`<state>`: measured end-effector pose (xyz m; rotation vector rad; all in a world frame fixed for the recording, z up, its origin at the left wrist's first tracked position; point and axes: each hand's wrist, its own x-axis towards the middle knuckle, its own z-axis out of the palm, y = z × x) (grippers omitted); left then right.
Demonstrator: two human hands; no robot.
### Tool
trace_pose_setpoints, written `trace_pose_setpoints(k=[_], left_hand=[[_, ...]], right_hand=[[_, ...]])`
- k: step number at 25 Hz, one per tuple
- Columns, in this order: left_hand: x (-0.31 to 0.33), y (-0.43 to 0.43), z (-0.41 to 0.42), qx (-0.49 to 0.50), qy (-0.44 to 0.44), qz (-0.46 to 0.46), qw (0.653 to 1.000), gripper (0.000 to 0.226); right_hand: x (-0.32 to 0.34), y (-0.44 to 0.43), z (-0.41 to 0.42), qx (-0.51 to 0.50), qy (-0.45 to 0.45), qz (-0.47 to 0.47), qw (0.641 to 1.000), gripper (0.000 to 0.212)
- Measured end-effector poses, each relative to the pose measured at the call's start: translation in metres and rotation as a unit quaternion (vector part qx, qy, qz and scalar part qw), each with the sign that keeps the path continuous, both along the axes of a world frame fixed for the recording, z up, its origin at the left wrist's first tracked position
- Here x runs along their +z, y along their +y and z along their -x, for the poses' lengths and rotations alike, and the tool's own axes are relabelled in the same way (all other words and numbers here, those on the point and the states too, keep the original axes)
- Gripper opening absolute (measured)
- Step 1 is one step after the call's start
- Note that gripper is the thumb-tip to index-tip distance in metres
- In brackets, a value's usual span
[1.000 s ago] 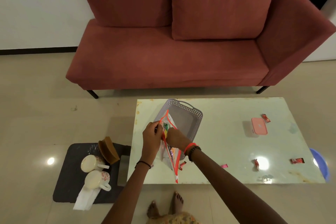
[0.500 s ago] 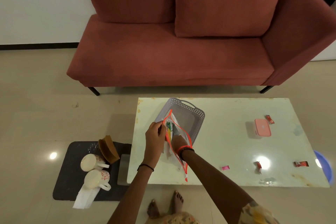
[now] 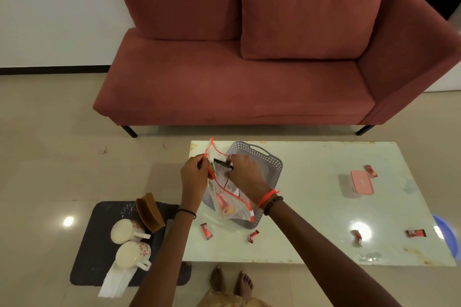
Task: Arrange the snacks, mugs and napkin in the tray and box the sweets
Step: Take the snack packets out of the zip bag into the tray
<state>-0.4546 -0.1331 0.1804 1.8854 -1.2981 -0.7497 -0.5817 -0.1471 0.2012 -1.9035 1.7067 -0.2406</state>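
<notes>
While the clear zip bag (image 3: 228,203) with the red seal hangs over the grey perforated tray (image 3: 269,164) at the table's left end, snack packets show through its lower half, one of them red. The left hand (image 3: 193,176) pinches one side of the bag's mouth shut between its fingers and holds it up; the right hand (image 3: 245,173) is closed on a dark, slim packet (image 3: 222,162) at the opening, partly out of the bag as far as I can judge. So the step in hand looks like emptying the snacks from the bag into the tray, and nothing can be seen lying in the tray itself yet, since the bag and hands cover much of it.

Loose red-wrapped sweets lie on the pale table (image 3: 311,207): one (image 3: 207,230) near the left forearm, one (image 3: 252,236) just in front of the tray, two more (image 3: 357,237) (image 3: 415,233) towards the right edge, and one (image 3: 371,171) beside the pink lidded box (image 3: 361,182), which sits closed, well apart from the tray. On the floor to the left, a dark mat (image 3: 99,257) carries two cream mugs (image 3: 129,242) lying on their sides, a white napkin (image 3: 116,281) and a brown holder (image 3: 149,214).

Next, the packet needs lifting clear of the bag's mouth and setting down in the tray, with the left hand keeping the mouth wide enough for another reach.
</notes>
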Motion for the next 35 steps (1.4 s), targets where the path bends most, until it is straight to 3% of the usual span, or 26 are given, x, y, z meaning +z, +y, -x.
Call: trace_pose_setpoints(k=[3, 7, 11, 13, 15, 18, 24, 30, 35], left_hand=[[0.003, -0.011, -0.012, 0.007, 0.033, -0.007, 0.999, 0.037], [0.004, -0.035, -0.03, 0.02, 0.041, 0.0, 0.999, 0.033], [0.0, -0.063, -0.048, 0.014, 0.03, 0.005, 0.999, 0.038], [-0.007, -0.078, -0.056, 0.017, 0.027, 0.009, 0.999, 0.032], [-0.016, -0.09, -0.062, 0.023, 0.025, 0.015, 0.999, 0.033], [-0.03, -0.108, -0.072, 0.029, 0.032, 0.025, 0.999, 0.039], [-0.07, -0.142, -0.095, 0.039, 0.019, 0.058, 0.997, 0.028], [-0.098, -0.157, -0.103, 0.033, 0.039, 0.074, 0.996, 0.026], [-0.113, -0.16, -0.105, 0.034, 0.048, 0.071, 0.996, 0.024]], right_hand=[[0.028, -0.023, 0.009, -0.054, -0.104, -0.034, 0.993, 0.031], [0.05, -0.06, 0.037, -0.138, -0.274, -0.068, 0.949, 0.044], [0.025, -0.095, 0.071, -0.221, -0.396, -0.046, 0.89, 0.028], [-0.008, -0.116, 0.078, -0.254, -0.37, -0.031, 0.893, 0.03], [-0.054, -0.138, 0.076, -0.267, -0.292, -0.03, 0.918, 0.033], [-0.129, -0.16, 0.062, -0.255, -0.178, -0.046, 0.949, 0.03], [-0.249, -0.192, 0.043, -0.196, -0.054, -0.112, 0.973, 0.03], [-0.301, -0.228, 0.04, -0.158, -0.004, -0.113, 0.981, 0.033], [-0.309, -0.244, 0.052, -0.147, -0.021, -0.115, 0.982, 0.032]])
